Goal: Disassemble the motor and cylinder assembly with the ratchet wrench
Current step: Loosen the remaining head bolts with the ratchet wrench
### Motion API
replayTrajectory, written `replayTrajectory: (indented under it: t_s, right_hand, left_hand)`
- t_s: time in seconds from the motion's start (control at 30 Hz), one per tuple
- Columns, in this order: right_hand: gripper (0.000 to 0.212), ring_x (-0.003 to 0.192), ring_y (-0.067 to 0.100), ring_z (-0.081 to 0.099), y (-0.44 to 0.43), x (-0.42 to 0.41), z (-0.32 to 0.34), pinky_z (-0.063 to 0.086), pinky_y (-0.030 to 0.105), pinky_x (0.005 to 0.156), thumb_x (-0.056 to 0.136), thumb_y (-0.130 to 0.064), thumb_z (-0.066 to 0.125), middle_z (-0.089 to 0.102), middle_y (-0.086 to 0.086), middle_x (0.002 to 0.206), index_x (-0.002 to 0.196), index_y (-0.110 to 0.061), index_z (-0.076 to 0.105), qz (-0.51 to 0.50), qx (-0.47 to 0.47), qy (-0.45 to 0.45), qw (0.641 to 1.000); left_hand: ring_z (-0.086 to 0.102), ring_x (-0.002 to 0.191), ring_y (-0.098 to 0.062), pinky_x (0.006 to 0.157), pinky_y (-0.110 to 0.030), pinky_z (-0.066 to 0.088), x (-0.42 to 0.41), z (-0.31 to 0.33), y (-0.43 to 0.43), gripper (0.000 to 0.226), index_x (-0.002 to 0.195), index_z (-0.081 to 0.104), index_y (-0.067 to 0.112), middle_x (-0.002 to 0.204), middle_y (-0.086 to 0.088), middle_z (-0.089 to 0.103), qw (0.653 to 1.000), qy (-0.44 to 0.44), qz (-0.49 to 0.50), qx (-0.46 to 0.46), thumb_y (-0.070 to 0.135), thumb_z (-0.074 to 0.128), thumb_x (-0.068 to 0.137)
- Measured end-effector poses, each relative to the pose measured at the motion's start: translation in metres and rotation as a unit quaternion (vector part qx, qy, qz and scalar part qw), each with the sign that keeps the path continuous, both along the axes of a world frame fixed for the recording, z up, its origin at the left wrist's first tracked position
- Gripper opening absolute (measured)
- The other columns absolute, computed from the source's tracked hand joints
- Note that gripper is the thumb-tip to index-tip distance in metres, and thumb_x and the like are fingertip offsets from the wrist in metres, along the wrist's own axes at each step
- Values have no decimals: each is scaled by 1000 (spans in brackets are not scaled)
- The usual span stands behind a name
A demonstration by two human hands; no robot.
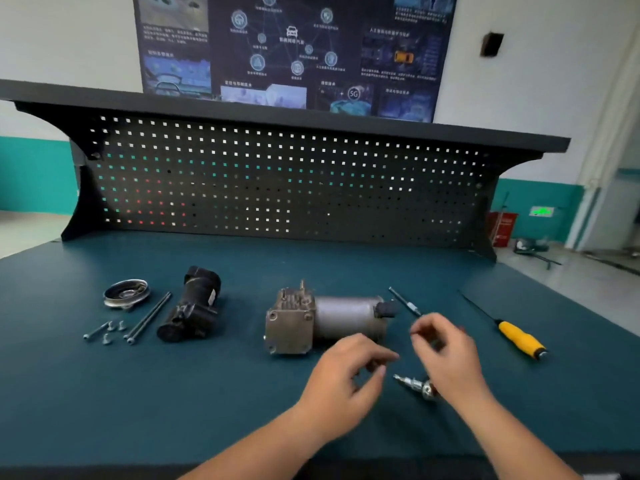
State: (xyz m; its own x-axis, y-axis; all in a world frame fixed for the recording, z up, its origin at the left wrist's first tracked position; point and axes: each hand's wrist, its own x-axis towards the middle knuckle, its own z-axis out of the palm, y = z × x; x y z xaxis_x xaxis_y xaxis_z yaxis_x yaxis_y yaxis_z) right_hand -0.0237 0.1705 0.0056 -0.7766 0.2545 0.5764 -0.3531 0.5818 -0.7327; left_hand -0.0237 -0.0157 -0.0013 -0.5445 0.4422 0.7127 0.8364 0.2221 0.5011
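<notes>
Motor and cylinder assembly lies just beyond my loose, empty left hand; my blurred right hand, grip I cannot tell, hides part of the ratchet wrench; yellow screwdriver lies farther right.

Soft, even indoor light fills the scene, moderately bright, with no hard beam. The motor and cylinder assembly casts only a faint, diffuse shadow on the teal desk. Light from behind shows through the pegboard holes as white, teal and red dots. Small glints sit on the round metal cap and the ratchet wrench. The left hand and right hand are smeared by motion blur, so their grip is unclear. The poster text is too soft to read. Wide-angle distortion bows the shelf and the desk edges, and the bottom edge is dark.
</notes>
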Motion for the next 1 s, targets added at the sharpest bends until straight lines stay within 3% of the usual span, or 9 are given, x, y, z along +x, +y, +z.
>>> replayTrajectory:
  t_s: [0.13, 0.23, 0.33, 0.47, 0.53, 0.7, 0.8, 0.87, 1.0]
  right_hand:
    - [10, 69, 21, 48, 76, -3, -17, 37, 17, 58, 91, -1, 53, 55, 4, 77, 89, -7, 60, -173, -213, -51, 960]
    - [5, 81, 23, 54, 78, -5, -45, 35, 27, 70, 91, -8, 59, 59, 4, 82, 94, -6, 62, -184, -162, -128, 961]
    - [2, 81, 18, 57, 73, -4, -53, 35, 29, 66, 89, -17, 63, 63, -6, 80, 89, -15, 63, -164, -88, -167, 968]
    - [12, 87, 21, 63, 74, -3, -45, 38, 30, 66, 91, -23, 61, 69, 1, 82, 80, -19, 63, -159, -132, -186, 961]
    - [15, 85, 20, 65, 65, -3, -38, 44, 29, 69, 92, -26, 60, 70, 6, 85, 84, -12, 62, -111, -274, -168, 941]
    - [24, 78, 18, 72, 12, 2, -16, 56, 35, 73, 96, -34, 49, 74, 11, 86, 87, -13, 57, 118, -579, -70, 803]
    - [39, 60, 16, 68, -29, 2, 9, 57, 24, 58, 96, -37, 44, 67, 4, 67, 64, -17, 57, 191, -681, 1, 707]
    - [53, 41, 8, 49, -52, -1, 22, 46, 16, 49, 98, -38, 42, 45, -7, 47, 48, -21, 48, 192, -716, 37, 670]
    - [52, 35, 5, 24, -71, -4, 30, 27, 14, 36, 99, -37, 41, 24, -11, 42, 48, -23, 36, 176, -699, 48, 691]
  left_hand:
    - [37, 125, -25, 107, -31, 30, -14, -12, 89, 56, 137, 41, 9, 131, -11, 42, 962, -113, 91, -232, 36, 56, 90]
    - [36, 121, -35, 100, -45, 33, -21, -19, 128, 59, 131, 39, 3, 130, -18, 38, 906, -135, 163, -366, 41, 55, 89]
    - [43, 117, -36, 95, -44, 36, -27, -25, 141, 40, 127, 45, 2, 128, -19, 40, 892, -125, 187, -391, 24, 49, 93]
    - [46, 114, -36, 95, -43, 36, -30, -34, 131, 30, 121, 49, 3, 124, -18, 45, 907, -103, 181, -365, 19, 43, 97]
    - [44, 116, -32, 96, -40, 32, -28, -36, 120, 29, 121, 50, 7, 122, -14, 45, 928, -70, 172, -323, 21, 41, 97]
    - [44, 111, -21, 97, -31, 22, -24, -20, 77, 38, 130, 51, 17, 114, -6, 51, 983, 36, 67, -168, 20, 48, 93]
    - [45, 101, -19, 95, -32, 25, -25, -3, 46, 36, 121, 60, 11, 105, -9, 61, 977, 156, 21, -147, 20, 57, 87]
    - [44, 100, -18, 93, -33, 31, -32, 1, 23, 38, 117, 58, 12, 105, -8, 62, 972, 214, 53, -84, 29, 63, 82]
    - [41, 116, -16, 102, -27, 30, -58, 6, -40, 72, 118, 48, 18, 118, -3, 46, 974, 105, 193, 50, 51, 78, 62]
